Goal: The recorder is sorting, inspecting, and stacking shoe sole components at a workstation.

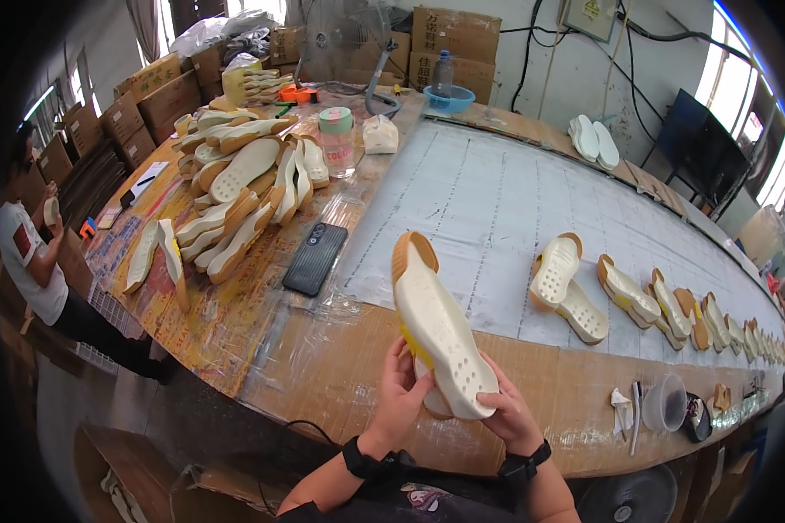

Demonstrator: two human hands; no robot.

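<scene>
A cream shoe sole (pixel 440 327) with a tan heel edge and small round holes at the toe end is held upright over the table's front edge. My left hand (pixel 399 390) is closed around its left edge, beside a yellow patch on the sidewall, with the thumb on the face. My right hand (pixel 509 413) grips the lower right edge near the holes, thumb on top. Part of a second pale sole seems to show behind it, low between my hands; most of that is hidden. Dark bands are on both wrists.
Left, a heap of soles (pixel 244 170) lies by a dark phone (pixel 315 258) and a jar (pixel 337 144). Rightward runs a row of paired soles (pixel 628 292). A clear tub (pixel 665 403) stands near the front edge. A fan (pixel 344 44) is at the back; another person (pixel 39 253) stands far left.
</scene>
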